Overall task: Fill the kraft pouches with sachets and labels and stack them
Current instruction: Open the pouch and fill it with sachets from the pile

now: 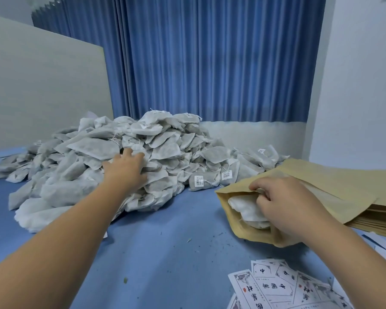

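Reaching forward, the left hand point(126, 168) lies on the front of the sachet heap point(143, 139), fingers spread wide. Just right of the heap, the right hand point(285, 206) curls its fingers into the mouth of a pouch point(239, 228), thumb on the upper lip, holding it agape toward the heap; white sachets point(245, 208) lie inside. Farther right of the heap sits a stack point(354, 175) of flat pouches, the held pouch lying partly on it. Labels point(274, 286) lie scattered right of the heap and nearer the camera, on the table point(165, 241).
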Demonstrator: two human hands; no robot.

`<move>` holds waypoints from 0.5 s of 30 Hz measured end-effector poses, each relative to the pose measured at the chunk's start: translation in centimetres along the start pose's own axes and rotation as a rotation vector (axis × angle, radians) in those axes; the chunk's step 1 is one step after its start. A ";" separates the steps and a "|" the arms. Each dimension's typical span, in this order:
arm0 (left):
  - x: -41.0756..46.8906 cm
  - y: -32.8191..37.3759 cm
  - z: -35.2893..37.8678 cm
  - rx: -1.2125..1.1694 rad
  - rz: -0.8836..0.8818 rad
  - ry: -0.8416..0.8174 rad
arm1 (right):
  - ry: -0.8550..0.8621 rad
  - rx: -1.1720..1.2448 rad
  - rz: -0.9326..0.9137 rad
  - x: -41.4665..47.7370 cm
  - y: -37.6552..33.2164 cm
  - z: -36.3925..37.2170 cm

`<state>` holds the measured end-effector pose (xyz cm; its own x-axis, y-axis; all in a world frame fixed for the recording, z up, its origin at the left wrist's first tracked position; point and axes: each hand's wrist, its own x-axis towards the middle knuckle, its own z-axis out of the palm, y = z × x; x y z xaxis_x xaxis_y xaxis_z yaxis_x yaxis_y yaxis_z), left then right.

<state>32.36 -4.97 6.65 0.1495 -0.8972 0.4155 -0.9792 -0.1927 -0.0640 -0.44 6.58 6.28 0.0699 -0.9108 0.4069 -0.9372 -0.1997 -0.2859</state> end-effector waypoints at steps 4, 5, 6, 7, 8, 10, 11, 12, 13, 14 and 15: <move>0.9 0.9 0.5 -0.003 0.047 -0.034 | 0.001 0.009 -0.019 -0.1 -0.1 0.3; 1.1 1.2 0.6 -0.009 0.050 -0.032 | 0.004 0.005 -0.024 -0.1 0.0 0.3; 1.3 1.4 0.8 -0.015 0.049 -0.029 | 0.006 0.002 -0.027 0.0 0.0 0.4; 1.4 1.6 1.0 -0.022 0.039 -0.022 | 0.006 0.003 -0.029 0.0 0.1 0.5; 1.5 1.8 1.2 -0.034 0.020 -0.012 | 0.007 0.011 -0.030 0.0 0.1 0.5; 1.9 2.1 1.5 -0.059 -0.029 -0.009 | 0.006 0.027 -0.030 0.0 0.2 0.6; 2.1 2.2 1.7 -0.058 -0.046 -0.022 | 0.005 0.032 -0.031 0.1 0.2 0.6; 2.3 2.3 1.8 -0.048 -0.052 -0.036 | 0.003 0.033 -0.030 0.1 0.2 0.7; 2.4 2.4 1.9 -0.038 -0.049 -0.044 | 0.000 0.034 -0.028 0.1 0.3 0.7; 2.5 2.3 1.9 -0.038 -0.041 -0.039 | -0.004 0.035 -0.025 0.1 0.3 0.7; 2.6 2.2 1.9 -0.051 -0.028 -0.020 | -0.009 0.035 -0.023 0.1 0.3 0.6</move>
<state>30.90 -8.49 5.87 0.1791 -0.8996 0.3983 -0.9802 -0.1979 -0.0061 -0.48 6.22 5.68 0.0941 -0.9090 0.4061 -0.9228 -0.2327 -0.3070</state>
